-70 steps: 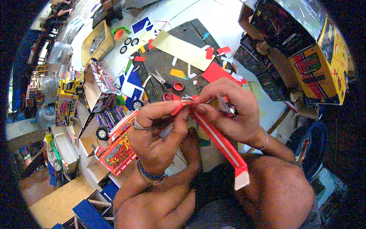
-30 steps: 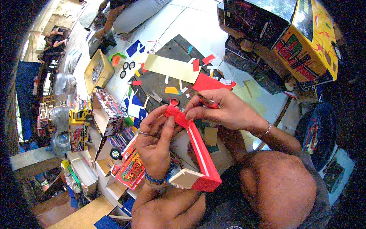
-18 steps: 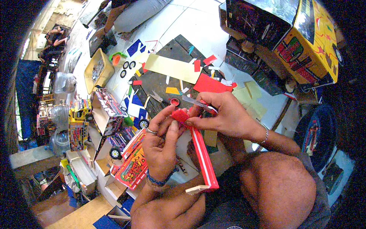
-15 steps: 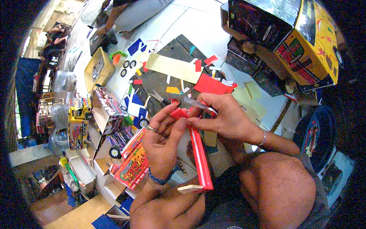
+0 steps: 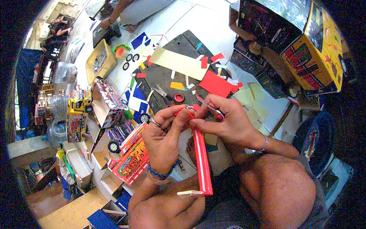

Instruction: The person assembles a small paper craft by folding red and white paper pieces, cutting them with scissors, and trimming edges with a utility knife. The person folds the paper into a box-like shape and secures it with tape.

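Note:
Between both hands is a long red strip-shaped piece (image 5: pixel 201 164) with white stripes, hanging down toward my lap. A pale wooden stick (image 5: pixel 190 193) juts sideways from its lower end. My left hand (image 5: pixel 163 131) pinches the red upper end between thumb and fingers, which partly hide it. My right hand (image 5: pixel 232 121) keeps a cutter knife (image 5: pixel 207 104) in its fingers, blade pointing up and left, while its thumb and fingertip meet the red piece near the left thumb. Just beyond the fingers lie a red tape roll (image 5: pixel 179 98) and scissors (image 5: pixel 159 91) on a dark board (image 5: pixel 171 49).
Red, yellow and white scraps and a cream sheet (image 5: pixel 179 63) lie on the board. At left are toy truck parts (image 5: pixel 131 160), small wheels and a yellow tub (image 5: pixel 110 63). A large yellow-black model vehicle (image 5: pixel 309 57) stands at right. Another person's leg (image 5: pixel 146 11) is at the top.
The knife blade has swung more upright beside the red piece. My left fingers have closed further over its upper end, hiding the red flap seen before. The view has shifted slightly.

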Demonstrator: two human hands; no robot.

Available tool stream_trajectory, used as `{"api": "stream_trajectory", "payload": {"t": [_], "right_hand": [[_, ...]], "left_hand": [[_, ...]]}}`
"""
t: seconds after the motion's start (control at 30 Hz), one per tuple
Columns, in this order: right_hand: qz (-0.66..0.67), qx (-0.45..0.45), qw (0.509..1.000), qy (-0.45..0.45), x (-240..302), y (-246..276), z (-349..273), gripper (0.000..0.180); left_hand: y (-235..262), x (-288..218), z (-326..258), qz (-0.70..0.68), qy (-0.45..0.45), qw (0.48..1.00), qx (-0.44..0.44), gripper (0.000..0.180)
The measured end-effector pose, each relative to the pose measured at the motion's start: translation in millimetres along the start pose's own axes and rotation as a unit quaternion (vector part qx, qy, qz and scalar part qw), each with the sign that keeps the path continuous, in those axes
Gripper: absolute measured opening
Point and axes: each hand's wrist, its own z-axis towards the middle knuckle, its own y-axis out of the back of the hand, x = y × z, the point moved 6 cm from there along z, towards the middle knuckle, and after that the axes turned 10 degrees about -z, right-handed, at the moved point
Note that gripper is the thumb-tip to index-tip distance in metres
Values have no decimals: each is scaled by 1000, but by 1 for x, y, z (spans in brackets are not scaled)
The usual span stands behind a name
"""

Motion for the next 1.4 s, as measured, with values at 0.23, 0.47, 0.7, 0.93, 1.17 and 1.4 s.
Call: {"api": "stream_trajectory", "payload": {"t": [0.23,0.47,0.7,0.93,1.17,1.4], "right_hand": [[78,4,997,-10,0,3,-2,23],[27,21,999,11,6,3,-2,17],[94,-5,995,-18,-1,4,-4,16],[-36,-60,988,141,10,8,-4,40],[-79,-28,987,137,6,19,-3,39],[-13,17,994,104,-3,11,-3,29]], "left_hand": [[-2,-2,2,18,-4,1000,-2,20],[1,5,4,39,-4,999,2,19],[15,2,6,-72,-43,992,-93,19],[11,10,12,-4,-28,997,-77,25],[9,26,4,-27,102,993,51,33],[10,41,2,-89,213,968,98,34]]}}
